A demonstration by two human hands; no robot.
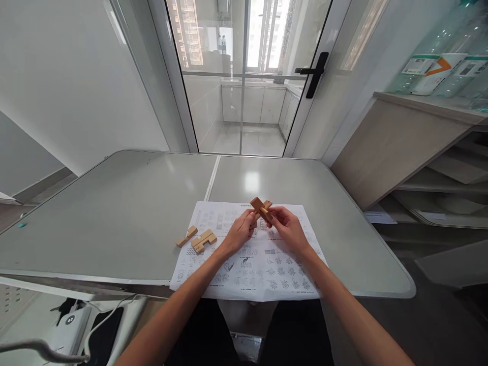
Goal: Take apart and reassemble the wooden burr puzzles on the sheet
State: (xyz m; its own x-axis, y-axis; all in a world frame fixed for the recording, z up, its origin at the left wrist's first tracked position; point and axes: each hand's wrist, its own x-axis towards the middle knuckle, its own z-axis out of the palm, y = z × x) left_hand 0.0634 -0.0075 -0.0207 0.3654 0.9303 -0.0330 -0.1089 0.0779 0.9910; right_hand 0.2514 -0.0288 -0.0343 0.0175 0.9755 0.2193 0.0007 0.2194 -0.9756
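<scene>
Above the printed sheet (255, 264), my left hand (241, 231) and my right hand (288, 227) hold a partly joined set of wooden puzzle pieces (261, 207) between them. The fingers of both hands are closed on it, the left from the left side, the right from the right. The pieces cross each other, one darker than the loose ones. Left of my left hand lie more notched wooden puzzle pieces (205, 240), some side by side, and a single notched stick (186, 236) at the sheet's left edge. My fingers hide part of the held pieces.
The grey table (114, 218) has a pale seam down its middle. Beyond it stands a glass door with a black handle (315, 73). To the right is a shelf unit (404, 147) with large plastic bottles (438, 71) on top. A white device (70, 330) and cables lie at lower left.
</scene>
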